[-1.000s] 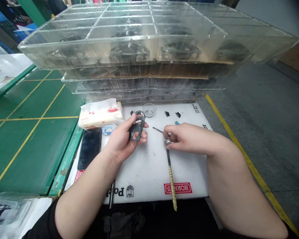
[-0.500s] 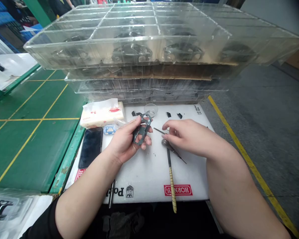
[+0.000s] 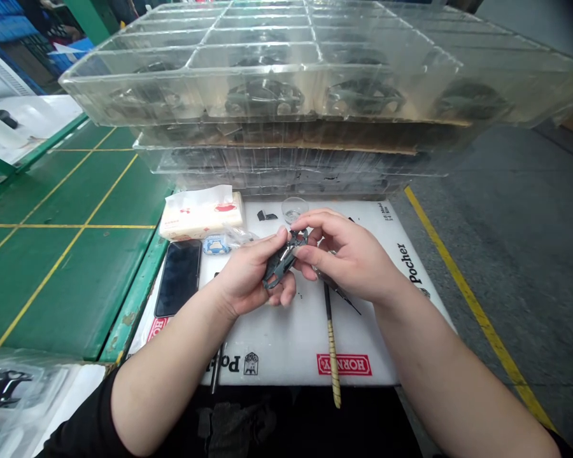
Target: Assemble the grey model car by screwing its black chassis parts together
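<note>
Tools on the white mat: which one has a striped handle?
The long tool below the right hand: its handle is tan-striped, unlike the plain dark rod at the near edge of the mat.

Left hand (image 3: 248,275) low, palm turned up and inward, fingers curled. Right hand (image 3: 346,254) above and beside it, fingers bent toward the left. Bare left forearm (image 3: 169,359) and right forearm (image 3: 439,362) converge from the lower corners.
</note>
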Motion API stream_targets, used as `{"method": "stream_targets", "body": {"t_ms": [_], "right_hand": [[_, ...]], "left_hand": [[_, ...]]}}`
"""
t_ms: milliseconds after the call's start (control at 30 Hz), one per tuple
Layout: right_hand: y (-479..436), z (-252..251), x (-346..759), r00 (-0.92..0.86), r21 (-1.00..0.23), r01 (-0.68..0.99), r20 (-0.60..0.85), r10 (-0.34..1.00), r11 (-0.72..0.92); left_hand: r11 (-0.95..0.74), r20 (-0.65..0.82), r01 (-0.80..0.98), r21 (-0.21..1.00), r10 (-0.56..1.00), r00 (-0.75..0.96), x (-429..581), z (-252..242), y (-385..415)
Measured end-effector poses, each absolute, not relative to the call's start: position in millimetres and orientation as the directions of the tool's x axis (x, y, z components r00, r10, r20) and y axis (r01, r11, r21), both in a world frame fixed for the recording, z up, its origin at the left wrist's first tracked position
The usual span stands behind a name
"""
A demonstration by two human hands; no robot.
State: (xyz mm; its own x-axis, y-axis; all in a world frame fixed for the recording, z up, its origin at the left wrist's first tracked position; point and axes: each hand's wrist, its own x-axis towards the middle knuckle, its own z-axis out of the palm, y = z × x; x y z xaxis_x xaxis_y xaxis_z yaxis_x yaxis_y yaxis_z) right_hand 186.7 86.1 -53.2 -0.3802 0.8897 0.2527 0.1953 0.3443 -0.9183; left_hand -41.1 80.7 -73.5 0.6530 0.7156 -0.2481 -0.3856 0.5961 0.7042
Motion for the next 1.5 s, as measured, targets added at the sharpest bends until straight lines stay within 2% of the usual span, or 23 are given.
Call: {"method": "stream_targets", "body": {"t_ms": [267,467,533,667,767,967,1133,1267,1500], "right_hand": [[85,-52,182,-0.364,-0.845,0.329,0.299,0.882,0.423],[87,-57,181,-0.294,-0.92,0.24,0.235,0.927,0.31],[87,-58,183,-0.27,-0.949,0.208,0.178,0.946,0.238],[89,-58,185,-0.152,-0.967,0.192,0.141,0.978,0.169],[89,-57,184,-0.084,-0.967,0.189,0.159,0.984,0.172],[85,-54,177,-0.134,-0.971,0.12,0.188,0.973,0.204],[83,-55,174,-0.114,-0.877,0.324,0.335,0.935,0.354],[82,-54,175,-0.142,-0.826,0.453,0.305,0.942,0.335],[81,-52,175,-0.136,-0.806,0.482,0.319,0.938,0.344]], "left_hand": [[0.58,-0.273,-0.388,0.716,0.745,0.609,-36,-66,78],[0.587,-0.345,-0.413,0.696,0.778,0.525,-38,-62,78],[0.515,-0.322,-0.393,0.762,0.827,0.46,-39,-63,78],[0.286,-0.172,-0.353,0.891,0.932,0.32,-36,-64,76],[0.199,-0.107,-0.342,0.918,0.957,0.268,-32,-65,73],[0.104,-0.055,-0.299,0.948,0.984,0.167,-31,-67,73],[-0.072,0.096,-0.174,0.982,0.986,0.133,-31,-69,71],[-0.12,0.134,-0.093,0.988,0.978,0.159,-31,-69,69],[-0.066,0.113,-0.213,0.975,0.97,0.216,-30,-71,67]]}}
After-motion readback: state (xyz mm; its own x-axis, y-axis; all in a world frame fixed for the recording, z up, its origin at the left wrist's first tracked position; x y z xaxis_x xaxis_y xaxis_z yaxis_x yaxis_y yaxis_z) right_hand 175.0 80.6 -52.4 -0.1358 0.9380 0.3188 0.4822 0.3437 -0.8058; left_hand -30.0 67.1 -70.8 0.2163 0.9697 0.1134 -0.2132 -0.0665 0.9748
